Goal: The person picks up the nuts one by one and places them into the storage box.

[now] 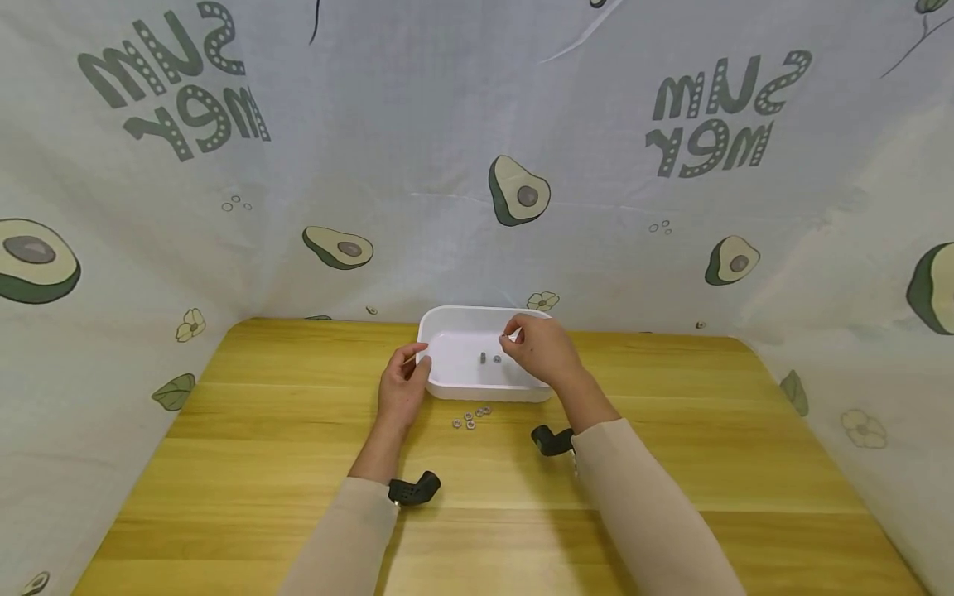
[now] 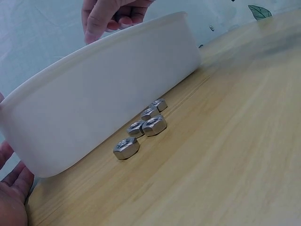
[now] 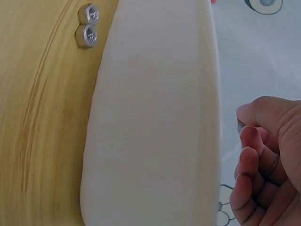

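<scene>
A white plastic tray (image 1: 488, 393) stands at the back of the table. My left hand (image 1: 402, 389) holds its left end, fingers and thumb at the rim. Over the tray's right part, my right hand (image 1: 544, 349) pinches a small metal nut (image 3: 240, 125) between thumb and index finger, mostly covered by the fingertips. On the tray floor lie small grey nuts (image 1: 497, 359), left of and below the right hand's fingertips. Several silver hex nuts (image 2: 126, 148) rest on the table along the tray's front wall, near the left hand.
The wood-grain table (image 1: 298, 455) carries the tray and the loose nuts. Behind and at both sides hangs a pale cloth (image 1: 417, 149) printed with avocados and letters. A black wrist device (image 1: 414, 489) sits on the left wrist, another (image 1: 551, 440) on the right.
</scene>
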{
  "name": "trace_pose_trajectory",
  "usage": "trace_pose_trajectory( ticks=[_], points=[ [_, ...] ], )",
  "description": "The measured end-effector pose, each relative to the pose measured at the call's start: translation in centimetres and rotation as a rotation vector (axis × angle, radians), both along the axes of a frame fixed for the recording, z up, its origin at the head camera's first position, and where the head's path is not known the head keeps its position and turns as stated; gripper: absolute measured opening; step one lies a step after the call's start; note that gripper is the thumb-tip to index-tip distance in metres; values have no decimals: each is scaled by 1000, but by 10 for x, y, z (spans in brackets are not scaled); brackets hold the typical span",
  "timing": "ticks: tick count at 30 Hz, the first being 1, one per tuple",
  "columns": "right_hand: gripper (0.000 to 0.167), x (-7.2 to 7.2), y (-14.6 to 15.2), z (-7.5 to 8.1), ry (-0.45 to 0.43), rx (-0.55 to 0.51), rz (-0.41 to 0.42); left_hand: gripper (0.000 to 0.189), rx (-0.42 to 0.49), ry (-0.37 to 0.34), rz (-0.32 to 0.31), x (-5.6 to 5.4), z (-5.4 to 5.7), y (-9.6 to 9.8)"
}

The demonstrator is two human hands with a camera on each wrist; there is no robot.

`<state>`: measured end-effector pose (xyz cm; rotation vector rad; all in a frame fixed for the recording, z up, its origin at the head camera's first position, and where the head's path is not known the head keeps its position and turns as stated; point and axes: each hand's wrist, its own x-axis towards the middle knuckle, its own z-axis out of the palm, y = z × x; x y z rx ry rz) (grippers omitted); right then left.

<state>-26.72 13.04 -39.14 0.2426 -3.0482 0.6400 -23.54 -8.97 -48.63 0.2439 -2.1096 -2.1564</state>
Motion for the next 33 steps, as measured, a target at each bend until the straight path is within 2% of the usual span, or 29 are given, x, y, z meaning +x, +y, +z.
trace_pose_trajectory(
  ticks=[7, 17, 29, 33],
  points=[
    [21, -7, 4, -6, -22, 0, -12, 30, -2, 1, -1, -1, -1, 0],
    [25, -7, 1, -9, -40, -22, -32, 31, 3, 0, 7, -2, -1, 1],
    [25, -1, 3, -16, -67, -27, -38, 31, 7, -3, 7, -1, 0, 1],
    [24, 4, 2, -19, -44, -45, -27, 31, 12, -4, 4, -1, 0, 1]
  ],
)
